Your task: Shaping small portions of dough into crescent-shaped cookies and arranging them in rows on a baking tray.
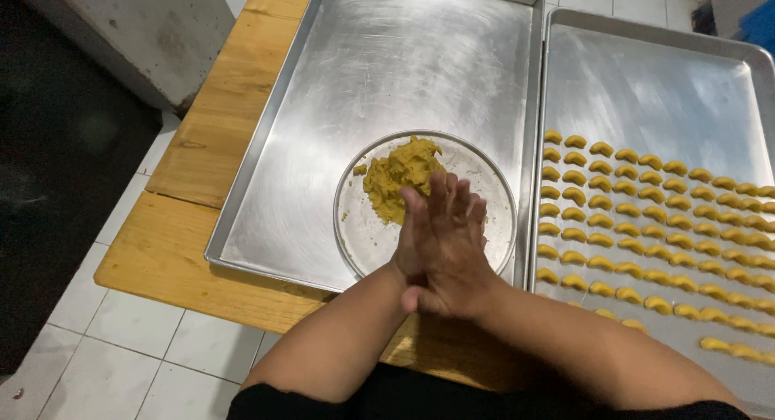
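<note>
My two hands are pressed palm to palm over the near edge of a round metal plate. My right hand lies on top and hides most of my left hand. Whatever sits between the palms is hidden. A lump of yellow dough rests on the plate, just beyond my fingertips. The plate stands inside a large empty steel tray. To the right, a second steel tray carries several rows of small crescent-shaped dough pieces.
Both trays sit on a low wooden board over a white tiled floor. A grey concrete block stands at the far left, with a dark mat beside it.
</note>
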